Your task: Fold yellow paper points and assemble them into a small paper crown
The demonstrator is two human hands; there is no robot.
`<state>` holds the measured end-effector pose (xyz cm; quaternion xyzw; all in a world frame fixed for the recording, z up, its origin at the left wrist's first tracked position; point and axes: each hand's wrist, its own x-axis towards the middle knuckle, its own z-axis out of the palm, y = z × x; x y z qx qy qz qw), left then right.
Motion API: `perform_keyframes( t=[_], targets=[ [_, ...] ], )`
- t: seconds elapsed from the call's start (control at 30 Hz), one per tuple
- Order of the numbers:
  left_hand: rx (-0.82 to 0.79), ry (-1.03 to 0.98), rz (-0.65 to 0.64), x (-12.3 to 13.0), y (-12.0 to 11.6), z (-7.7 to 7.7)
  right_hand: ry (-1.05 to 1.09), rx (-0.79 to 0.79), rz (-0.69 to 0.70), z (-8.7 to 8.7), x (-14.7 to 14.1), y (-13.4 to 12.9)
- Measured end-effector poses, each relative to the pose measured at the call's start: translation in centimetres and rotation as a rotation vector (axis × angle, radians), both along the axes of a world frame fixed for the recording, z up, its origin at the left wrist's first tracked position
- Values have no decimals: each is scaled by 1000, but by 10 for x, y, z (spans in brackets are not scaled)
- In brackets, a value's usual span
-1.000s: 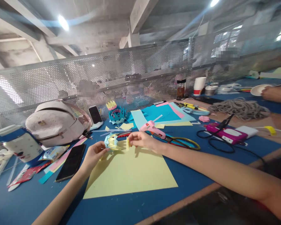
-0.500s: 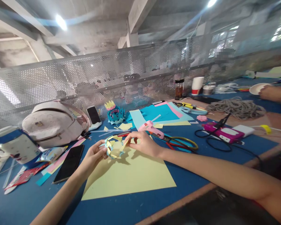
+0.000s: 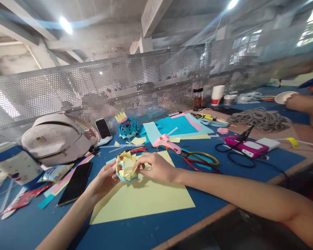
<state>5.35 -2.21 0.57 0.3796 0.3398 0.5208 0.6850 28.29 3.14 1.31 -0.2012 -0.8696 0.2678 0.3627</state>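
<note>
Between my hands is a small paper ring [image 3: 127,175] with pointed yellow petals inside and light blue ones outside. My left hand [image 3: 108,175] is closed on its left side. The fingers of my right hand [image 3: 152,166] pinch its right rim. Below the ring a yellow paper sheet [image 3: 146,198] lies on the blue tabletop. Just beyond my right hand are a pink glue gun [image 3: 167,143] and scissors [image 3: 202,159] with yellow handles. Farther back stands a blue paper flower [image 3: 128,128] with a yellow paper crown [image 3: 121,117] at its top.
Left are a backpack [image 3: 57,139], a dark phone [image 3: 75,184] and a large cup [image 3: 18,165]. Blue paper sheets [image 3: 172,125] lie at the back. On the right are a magenta power box [image 3: 246,146] with cables, coiled rope [image 3: 261,119] and another person's hand [image 3: 297,101].
The paper ring has tilted, so its yellow inner petals face up more and its blue outer side shows below. My right hand has lowered slightly beside it.
</note>
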Motion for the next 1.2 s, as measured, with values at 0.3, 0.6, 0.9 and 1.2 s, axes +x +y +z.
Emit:
perform_keyframes(
  t=[0.3, 0.6, 0.9, 1.2],
  targets=[
    [-87, -77, 61, 3, -1, -4, 101, -180, 68, -2, -3, -5],
    [-3, -72, 16, 8, -3, -8, 113, -260, 21, -5, -5, -3],
    [222, 235, 55, 7, -1, -7, 124, -197, -4, -2, -4, -2],
    [341, 441, 62, 4, -4, -1, 170, 112, -16, 0, 2, -5]
  ],
)
